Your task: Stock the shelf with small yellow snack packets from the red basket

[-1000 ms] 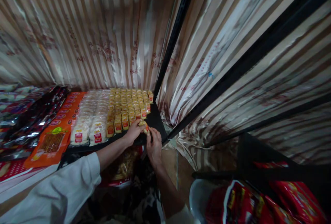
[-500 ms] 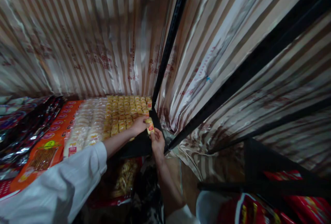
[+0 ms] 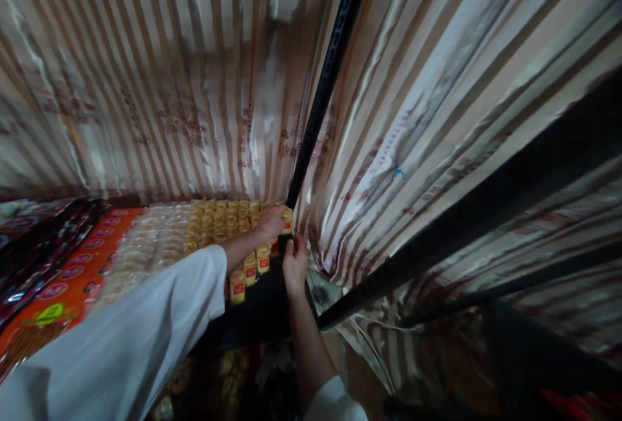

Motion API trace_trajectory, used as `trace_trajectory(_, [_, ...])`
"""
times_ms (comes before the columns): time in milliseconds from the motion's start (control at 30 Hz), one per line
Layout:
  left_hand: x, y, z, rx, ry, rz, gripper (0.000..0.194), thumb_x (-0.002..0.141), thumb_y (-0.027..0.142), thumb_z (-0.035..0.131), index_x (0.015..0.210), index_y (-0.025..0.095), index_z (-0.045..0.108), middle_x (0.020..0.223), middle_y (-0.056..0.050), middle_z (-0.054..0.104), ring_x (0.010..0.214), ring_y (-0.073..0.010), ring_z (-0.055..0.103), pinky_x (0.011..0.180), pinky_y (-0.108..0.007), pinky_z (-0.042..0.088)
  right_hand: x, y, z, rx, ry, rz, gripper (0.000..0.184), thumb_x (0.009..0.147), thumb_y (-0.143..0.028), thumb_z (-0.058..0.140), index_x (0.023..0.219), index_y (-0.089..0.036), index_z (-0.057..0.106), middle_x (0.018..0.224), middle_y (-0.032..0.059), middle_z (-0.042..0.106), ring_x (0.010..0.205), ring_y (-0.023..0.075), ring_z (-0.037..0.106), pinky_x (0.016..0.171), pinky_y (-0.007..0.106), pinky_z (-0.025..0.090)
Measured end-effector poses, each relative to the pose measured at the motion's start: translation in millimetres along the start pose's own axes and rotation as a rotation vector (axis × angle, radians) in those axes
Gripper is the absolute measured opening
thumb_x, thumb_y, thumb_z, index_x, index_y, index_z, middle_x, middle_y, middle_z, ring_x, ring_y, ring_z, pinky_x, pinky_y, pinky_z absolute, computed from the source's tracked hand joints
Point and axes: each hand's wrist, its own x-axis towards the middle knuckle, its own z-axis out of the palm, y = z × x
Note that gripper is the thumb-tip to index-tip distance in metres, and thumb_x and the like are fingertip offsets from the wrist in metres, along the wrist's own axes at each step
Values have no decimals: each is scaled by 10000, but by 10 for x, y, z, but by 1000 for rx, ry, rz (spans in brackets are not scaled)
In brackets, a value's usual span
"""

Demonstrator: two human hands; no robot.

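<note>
My left hand [image 3: 272,220] reaches to the back right corner of a dark shelf [image 3: 265,307] and is closed on a small yellow snack packet [image 3: 287,219] with a red label. My right hand [image 3: 294,264] is just below it, fingers curled up against the same packet beside the black upright post [image 3: 323,94]. Rows of like yellow packets [image 3: 223,220] fill the shelf to the left of my hands; a few stand near my left forearm [image 3: 250,269].
Pale wrapped packets [image 3: 146,249] and orange packs [image 3: 63,278] lie further left, dark foil bags [image 3: 29,239] beyond. Striped shiny sheeting [image 3: 170,78] lines the back and right. Black shelf bars [image 3: 486,214] cross at right. More goods show dimly below the shelf.
Both hands have carried the yellow packet from the shelf's front edge back to the rear right corner by the post. The camera has tilted up and closer.
</note>
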Motion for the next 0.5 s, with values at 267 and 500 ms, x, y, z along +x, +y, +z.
trace_trajectory(267, [236, -123, 93, 88, 0, -39, 361, 741, 91, 539, 1074, 152, 664, 1040, -111, 671, 980, -227, 612, 895, -303, 444, 193, 69, 114, -61, -64, 72, 553, 915, -424, 260, 1311, -97, 466, 1351, 157, 487, 1289, 249, 415, 1090, 421, 288])
trace_trajectory(500, [241, -264, 135, 315, -79, 32, 375, 737, 81, 510, 1082, 115, 653, 1101, -146, 644, 1089, -245, 560, 991, -334, 394, 384, 211, 250, -4, -112, 99, 596, 928, -460, 241, 1346, -82, 432, 1396, 151, 439, 1337, 227, 355, 1123, 409, 242])
